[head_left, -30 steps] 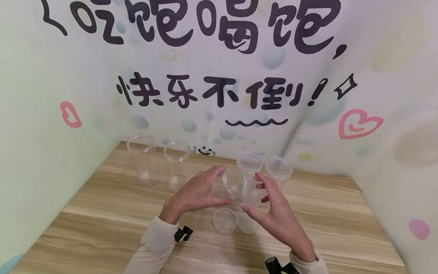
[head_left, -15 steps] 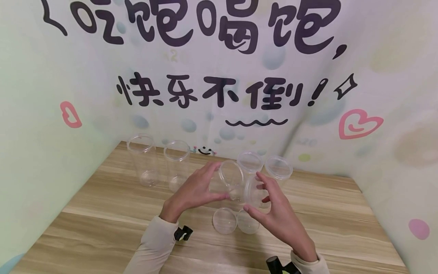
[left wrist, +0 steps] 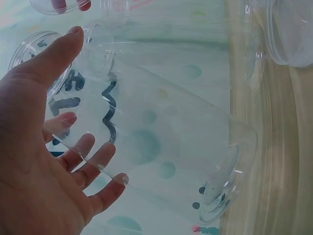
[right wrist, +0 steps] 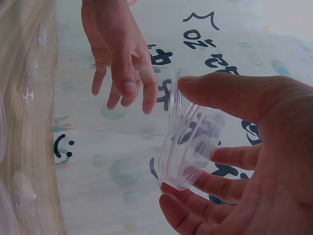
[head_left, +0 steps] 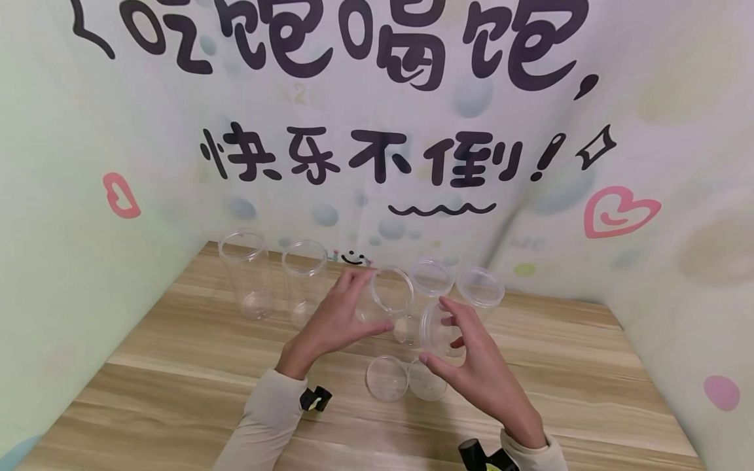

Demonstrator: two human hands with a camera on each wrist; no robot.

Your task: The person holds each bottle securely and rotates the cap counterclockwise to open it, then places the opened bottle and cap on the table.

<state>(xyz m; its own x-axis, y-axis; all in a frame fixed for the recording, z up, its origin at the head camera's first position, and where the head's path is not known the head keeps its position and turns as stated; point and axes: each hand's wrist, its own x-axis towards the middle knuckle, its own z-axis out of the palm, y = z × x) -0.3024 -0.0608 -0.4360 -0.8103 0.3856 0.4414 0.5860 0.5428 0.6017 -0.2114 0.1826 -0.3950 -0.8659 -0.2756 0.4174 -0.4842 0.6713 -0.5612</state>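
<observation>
My left hand (head_left: 330,320) grips a clear plastic cup (left wrist: 171,132) near its rim, thumb on one side and fingers on the other. The cup is tilted, and its mouth faces toward me in the head view. To the right of it, my right hand (head_left: 480,369) holds a clear plastic lid (right wrist: 186,152) by its edge between thumb and fingers. The lid stands nearly on edge, apart from the cup. Two more round lids, the left lid (head_left: 387,379) and the right lid (head_left: 428,381), lie side by side on the table below the hands.
Two clear cups, the outer cup (head_left: 245,281) and the inner cup (head_left: 304,284), stand upright at the back left of the wooden table (head_left: 194,366). Behind my right hand stand two cups that appear lidded (head_left: 432,278). A printed cloth wall (head_left: 353,111) closes the back.
My left hand has lifted the cup slightly up and to the left, and its mouth has turned more toward me. A wider gap separates it from the lid. The right hand has barely moved.
</observation>
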